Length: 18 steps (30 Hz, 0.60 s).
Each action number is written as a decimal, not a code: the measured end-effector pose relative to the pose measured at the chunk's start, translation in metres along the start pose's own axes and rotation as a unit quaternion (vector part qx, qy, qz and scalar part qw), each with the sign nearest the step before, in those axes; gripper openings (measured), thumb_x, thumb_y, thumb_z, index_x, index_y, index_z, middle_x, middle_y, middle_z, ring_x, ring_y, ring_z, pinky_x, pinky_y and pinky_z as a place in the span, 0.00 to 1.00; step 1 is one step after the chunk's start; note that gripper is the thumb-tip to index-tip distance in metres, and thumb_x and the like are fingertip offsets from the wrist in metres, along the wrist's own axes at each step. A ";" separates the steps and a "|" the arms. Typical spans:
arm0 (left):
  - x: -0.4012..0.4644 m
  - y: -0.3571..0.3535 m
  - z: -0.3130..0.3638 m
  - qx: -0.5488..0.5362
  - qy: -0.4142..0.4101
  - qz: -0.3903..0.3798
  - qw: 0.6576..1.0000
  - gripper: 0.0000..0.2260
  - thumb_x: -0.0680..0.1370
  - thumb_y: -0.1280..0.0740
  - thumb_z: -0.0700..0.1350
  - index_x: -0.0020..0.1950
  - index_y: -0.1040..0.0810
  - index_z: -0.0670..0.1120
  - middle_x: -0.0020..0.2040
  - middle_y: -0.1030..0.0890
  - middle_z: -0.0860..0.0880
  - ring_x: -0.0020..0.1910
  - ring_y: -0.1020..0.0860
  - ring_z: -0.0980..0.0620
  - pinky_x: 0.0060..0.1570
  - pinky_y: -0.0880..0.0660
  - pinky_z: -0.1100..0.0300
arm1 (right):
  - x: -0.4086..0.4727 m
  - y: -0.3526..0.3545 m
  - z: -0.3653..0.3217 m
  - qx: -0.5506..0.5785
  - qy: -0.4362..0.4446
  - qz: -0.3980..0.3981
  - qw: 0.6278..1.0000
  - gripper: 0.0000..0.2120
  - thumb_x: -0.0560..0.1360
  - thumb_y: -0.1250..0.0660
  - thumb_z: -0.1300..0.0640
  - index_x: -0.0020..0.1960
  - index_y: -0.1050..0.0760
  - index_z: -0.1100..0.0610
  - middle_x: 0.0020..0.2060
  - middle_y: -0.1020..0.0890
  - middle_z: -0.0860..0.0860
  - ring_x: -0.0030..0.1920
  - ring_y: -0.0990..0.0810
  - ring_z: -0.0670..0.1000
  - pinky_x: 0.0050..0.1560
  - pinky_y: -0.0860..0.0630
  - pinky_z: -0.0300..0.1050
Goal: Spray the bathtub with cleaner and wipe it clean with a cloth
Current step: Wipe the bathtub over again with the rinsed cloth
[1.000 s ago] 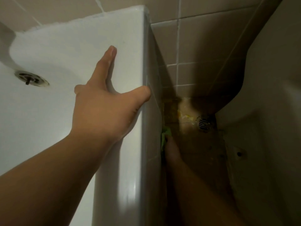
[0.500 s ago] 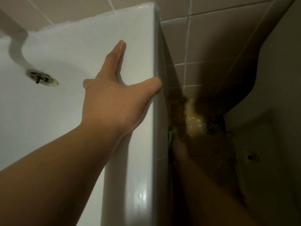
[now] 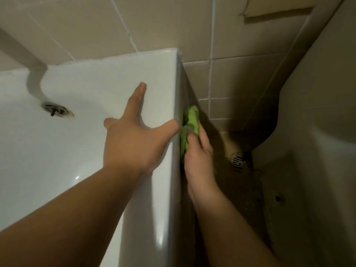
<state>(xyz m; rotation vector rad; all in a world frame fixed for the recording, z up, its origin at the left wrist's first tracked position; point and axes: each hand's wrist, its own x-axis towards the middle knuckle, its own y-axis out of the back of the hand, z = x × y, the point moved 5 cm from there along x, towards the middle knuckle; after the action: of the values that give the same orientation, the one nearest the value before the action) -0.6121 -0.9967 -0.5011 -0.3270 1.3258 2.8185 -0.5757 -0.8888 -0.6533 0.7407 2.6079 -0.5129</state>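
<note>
Head view, the only one I've got. My left hand (image 3: pixel 133 139) sits in the middle of the frame, fingers straight and spread wide, palm flat on the broad white rim of the bathtub (image 3: pixel 107 74), thumb hooked at the rim's outer edge. It holds nothing; I read it as a brace.

Right of it, just past that edge, my right hand (image 3: pixel 198 157) has its fingers curled round the green cloth (image 3: pixel 189 120) and presses it against the tub's outer side panel, which runs down the centre of the frame in shadow. The cloth bunches up above my fingertips and also trails down between palm and panel, so it's touching the tub over most of its length.

Over at left centre the tub drain (image 3: pixel 57 111) shows in the basin. At right centre, lower down in the dark, there's a floor drain (image 3: pixel 238 162) on a stained floor, with a pale fixture (image 3: pixel 317 132) filling the right edge. Tiled wall (image 3: pixel 173 24) across the top. No spray bottle anywhere in frame.

Handling, as I judge it: that cloth is soft, light and limp, probably damp, so it'll fold and slip out unless I keep it wadded under the palm with fingers wrapped over the top. The glossy panel looks slick; pressure should come flat through the palm. I'd say we're in the wiping stage, working the outer face.
</note>
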 end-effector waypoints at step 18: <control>0.037 -0.001 0.009 0.179 -0.035 0.006 0.983 0.43 0.65 0.41 0.75 0.79 0.54 0.74 0.84 0.60 0.52 0.82 0.62 0.39 0.78 0.57 0.36 | 0.051 -0.035 -0.079 0.034 0.111 -0.062 0.991 0.29 0.73 0.33 0.37 0.73 0.27 0.40 0.67 0.20 0.42 0.68 0.22 0.47 0.71 0.26 0.56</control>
<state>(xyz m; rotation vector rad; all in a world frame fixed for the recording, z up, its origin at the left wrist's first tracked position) -0.6500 -0.9921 -0.5031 -0.2091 1.7791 2.5013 -0.6557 -0.8608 -0.5999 0.6940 2.8699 -0.5888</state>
